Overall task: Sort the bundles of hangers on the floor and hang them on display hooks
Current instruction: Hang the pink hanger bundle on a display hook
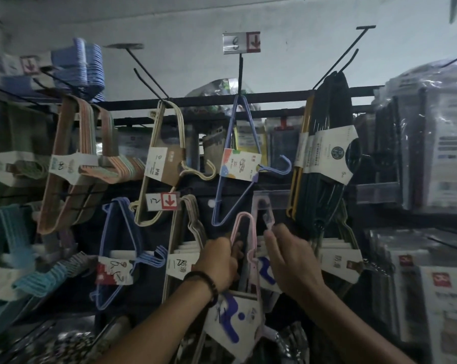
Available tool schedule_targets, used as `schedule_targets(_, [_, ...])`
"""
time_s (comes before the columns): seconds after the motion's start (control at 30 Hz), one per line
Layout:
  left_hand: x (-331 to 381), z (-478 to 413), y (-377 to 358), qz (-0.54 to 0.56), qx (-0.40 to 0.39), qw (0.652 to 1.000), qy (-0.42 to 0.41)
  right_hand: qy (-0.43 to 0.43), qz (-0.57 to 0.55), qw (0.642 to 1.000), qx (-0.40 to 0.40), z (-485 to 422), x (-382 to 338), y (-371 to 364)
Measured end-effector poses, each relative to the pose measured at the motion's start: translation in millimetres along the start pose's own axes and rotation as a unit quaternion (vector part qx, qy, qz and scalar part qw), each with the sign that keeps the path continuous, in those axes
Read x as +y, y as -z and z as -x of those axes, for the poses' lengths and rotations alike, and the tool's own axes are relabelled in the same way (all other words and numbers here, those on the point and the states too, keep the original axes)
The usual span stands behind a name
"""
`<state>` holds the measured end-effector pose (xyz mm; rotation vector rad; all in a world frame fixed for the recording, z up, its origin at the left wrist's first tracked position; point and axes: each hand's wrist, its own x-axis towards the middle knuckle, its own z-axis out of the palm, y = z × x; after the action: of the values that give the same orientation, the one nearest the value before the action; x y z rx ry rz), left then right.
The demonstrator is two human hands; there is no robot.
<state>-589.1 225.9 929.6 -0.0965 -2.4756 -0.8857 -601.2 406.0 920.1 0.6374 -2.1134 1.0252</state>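
The left hand (219,261) grips a pink hanger bundle (231,325), held up before the rack. The right hand (290,256) pinches a clear tag holder (264,208) just beside the bundle's top.

My feed is dim and grainy. The brightest area is the pale plastered wall (185,19) at the top, so light seems to fall from above, and the lower shelves sink into near-black shadow. White glare streaks the clear plastic-wrapped packs (430,106) on the right. Blur smears the left edge, worst on the stacked blue plastic hangers (88,67). The wide lens splays the black wire display hooks (339,57) outward. The left hand (219,261) gripping the pink wire hanger bundle (244,214) is underlit but legible. The clear plastic tag holder (267,214) pinched by the right hand (290,256) looks soft.
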Motion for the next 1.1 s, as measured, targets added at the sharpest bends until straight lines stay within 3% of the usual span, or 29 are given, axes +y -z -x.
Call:
schedule_targets(0.07, [4.7, -4.3, -0.5, 0.015, 0.01, 1.0, 0.006, 0.015, -0.014, 0.996, -0.082, 17.2, -6.5, 2.4])
schedule_targets(0.17, [11.3, -10.0, -2.4, 0.01, 0.045, 0.999, -0.007, -0.019, 0.057, 0.981, -0.182, 25.7, -5.0, -2.4])
schedule_targets(0.3, [21.4, -11.4, -8.0, 0.024, 0.039, 0.999, -0.007, -0.066, 0.117, 0.979, -0.156, 19.6, -9.4, -7.0])
schedule_targets(0.43, [15.1, 0.9, -8.9, 0.111, 0.013, 0.993, -0.037, -0.087, 0.187, 0.966, -0.157, 5.1, -1.3, -5.4])
schedule_targets(0.63, [-3.8, 24.2, -15.6, 0.139, -0.125, 0.979, -0.078, -0.075, 0.302, 0.932, -0.188, -4.7, 12.8, -4.2])
schedule_targets(0.93, [-10.7, 25.0, -17.1, 0.184, -0.073, 0.967, -0.159, -0.048, 0.267, 0.958, -0.093, 0.7, 19.9, 2.0])
schedule_targets(1.1, [-10.6, 23.8, -21.0, 0.174, -0.066, 0.965, -0.186, -0.035, 0.288, 0.955, -0.065, 1.3, 24.9, 0.1])
